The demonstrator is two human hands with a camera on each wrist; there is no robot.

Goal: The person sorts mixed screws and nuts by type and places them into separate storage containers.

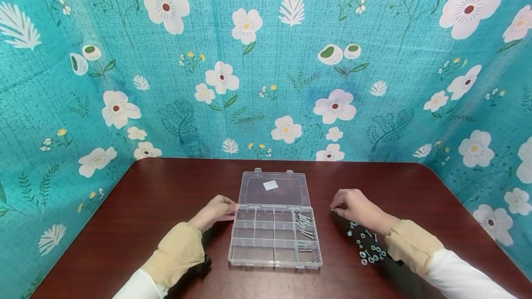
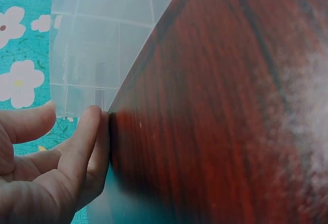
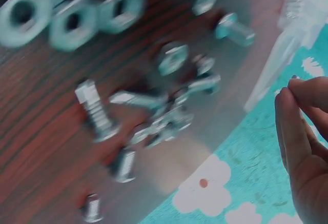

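Note:
A clear plastic compartment box (image 1: 274, 258) lies on the table with its lid (image 1: 287, 196) folded back. Screws (image 1: 306, 233) fill its right-hand column, and the other compartments look bare. My left hand (image 1: 217, 210) is at the box's left side, its fairly straight fingertips touching the edge near the hinge. Right of the box, my right hand (image 1: 356, 206) pinches a small metal piece (image 1: 332, 210) between thumb and fingers; its kind is mostly hidden by the fingertips. Loose nuts (image 3: 75, 23) and short bolts (image 3: 96, 110) lie below that hand.
The dark red-brown wooden table (image 1: 174, 183) carries everything. A small black object (image 1: 203, 266) sits beside the left forearm. A white square (image 1: 270, 185) shows on the lid. Behind the table hangs a turquoise flowered cloth (image 1: 266, 82).

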